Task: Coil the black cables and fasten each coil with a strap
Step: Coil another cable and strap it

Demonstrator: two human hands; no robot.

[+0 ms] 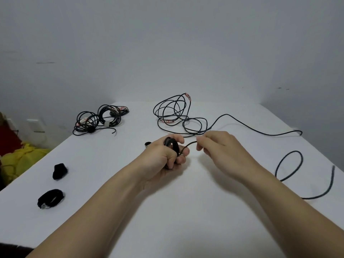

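My left hand point(165, 155) grips a small coil of black cable point(172, 146) above the middle of the white table point(186, 211). My right hand point(219, 148) pinches the cable's free run point(189, 145) just right of the coil. A loose black cable tangle point(178, 116) with pink labels lies behind my hands, one strand trailing right. Another loose black cable point(290, 164) loops at the right edge. Several coiled cables point(98, 118) lie at the back left. Two black straps point(59, 171) point(51, 198) rest near the left edge.
A small dark object point(148, 144) peeks out behind my left hand. Yellow and red cloth point(20, 159) lies beyond the table's left edge. A grey wall rises behind the table's far edge.
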